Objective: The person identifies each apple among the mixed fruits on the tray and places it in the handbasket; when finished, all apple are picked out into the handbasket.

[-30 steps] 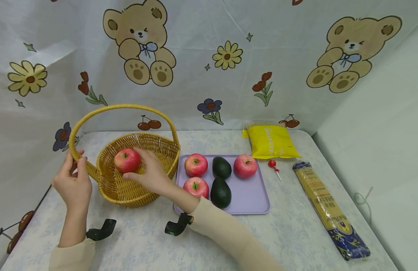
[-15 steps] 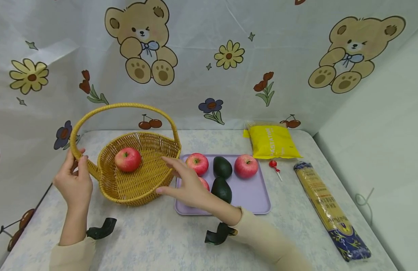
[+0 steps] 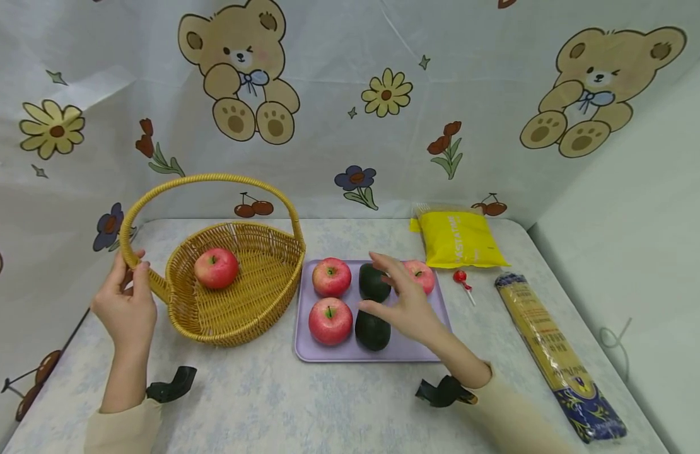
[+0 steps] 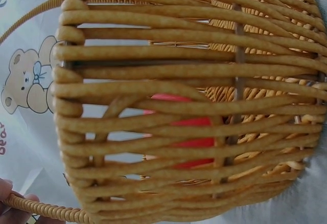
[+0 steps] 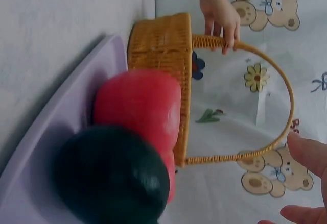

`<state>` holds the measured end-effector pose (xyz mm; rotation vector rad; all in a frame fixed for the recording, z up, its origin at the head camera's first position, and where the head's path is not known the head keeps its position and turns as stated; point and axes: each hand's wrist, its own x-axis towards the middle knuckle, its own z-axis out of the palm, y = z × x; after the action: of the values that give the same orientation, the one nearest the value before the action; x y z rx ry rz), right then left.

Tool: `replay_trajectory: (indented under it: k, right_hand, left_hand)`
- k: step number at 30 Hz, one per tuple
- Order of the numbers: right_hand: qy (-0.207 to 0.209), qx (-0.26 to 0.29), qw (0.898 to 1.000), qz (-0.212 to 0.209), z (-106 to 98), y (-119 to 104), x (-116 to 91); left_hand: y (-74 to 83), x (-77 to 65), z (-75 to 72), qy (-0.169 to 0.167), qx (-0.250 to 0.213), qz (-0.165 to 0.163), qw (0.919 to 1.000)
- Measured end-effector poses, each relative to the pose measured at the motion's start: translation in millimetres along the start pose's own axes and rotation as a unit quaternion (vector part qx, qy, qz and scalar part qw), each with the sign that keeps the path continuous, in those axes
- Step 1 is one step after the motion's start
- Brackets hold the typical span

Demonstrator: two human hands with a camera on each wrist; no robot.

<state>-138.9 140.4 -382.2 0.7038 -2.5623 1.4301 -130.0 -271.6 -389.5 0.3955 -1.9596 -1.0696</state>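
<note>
My left hand (image 3: pixel 125 304) grips the lower left part of the handle on a yellow wicker basket (image 3: pixel 253 296). One red apple (image 3: pixel 216 268) lies inside the basket, toward its left side; through the weave it shows as a red patch in the left wrist view. My right hand (image 3: pixel 409 306) hovers over a lilac tray (image 3: pixel 321 354), thumb and fingers spread, holding nothing. Beneath and beside it are two dark green avocados (image 3: pixel 373 331), both partly covered by the hand. Two apples (image 3: pixel 330 321) sit on the tray's left side, and a third apple (image 3: pixel 420 276) is partly hidden behind the hand.
Behind the tray lies a yellow bag (image 3: pixel 460 238), with a red lollipop (image 3: pixel 461 277) in front of it. A long noodle packet (image 3: pixel 560 353) stretches along the table's right side. A curtain printed with bears (image 3: pixel 248 69) hangs behind the table.
My right hand has let go of the apple in the basket and moved right, out over the tray. The left hand stays on the handle.
</note>
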Motion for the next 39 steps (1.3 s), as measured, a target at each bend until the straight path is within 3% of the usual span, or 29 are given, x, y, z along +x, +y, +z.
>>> replay_trajectory:
  k: [6,14,23,39]
  right_hand:
    - [0.045,-0.025,0.996,0.069,-38,23,-6]
    - [0.091,-0.02,0.99,0.108,-68,62,-6]
    - [0.089,0.04,0.985,0.141,-73,88,-9]
    - [0.062,0.046,0.979,0.189,-62,105,-5]
  left_hand:
    - [0.6,-0.1,-0.7,-0.001,0.0,-0.005,1.0]
    - [0.5,0.2,-0.5,-0.002,0.001,-0.008,1.0]
    - [-0.2,-0.4,0.1,-0.002,0.0,-0.009,1.0]
    - [0.4,-1.5,-1.3,-0.005,-0.005,-0.001,1.0]
